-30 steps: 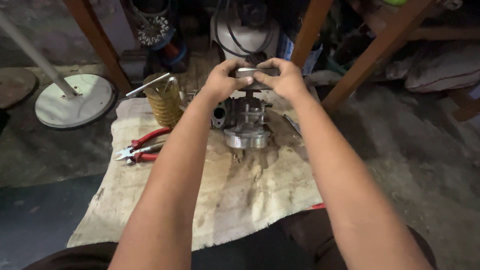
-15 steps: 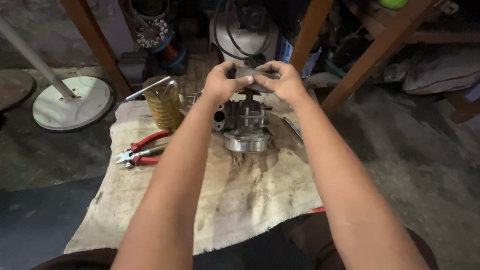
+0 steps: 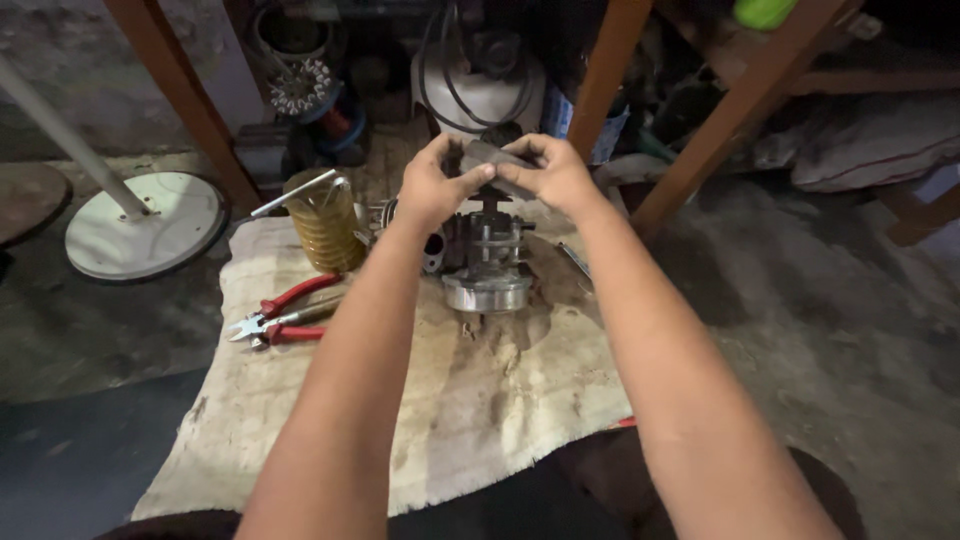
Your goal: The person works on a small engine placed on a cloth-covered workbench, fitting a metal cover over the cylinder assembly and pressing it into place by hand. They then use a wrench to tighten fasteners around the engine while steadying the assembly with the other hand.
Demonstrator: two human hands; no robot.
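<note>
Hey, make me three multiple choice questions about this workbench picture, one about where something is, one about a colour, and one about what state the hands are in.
1. Where do the pliers lie on the stained cloth?
A. To the left of the metal engine part
B. On top of the engine part
C. Off the cloth, on the floor

2. What colour are the pliers' handles?
A. Blue
B. Red
C. Yellow

3. What are the left hand and right hand doing?
A. Resting flat on the cloth
B. Holding the pliers
C. Both gripping one small grey metal piece above the engine part

Answers:
1. A, since the pliers rest on the cloth's left part, below the yellow coiled part.
2. B, since both handles are plainly red.
3. C, since the fingers of both hands pinch the grey piece from either side.
</note>
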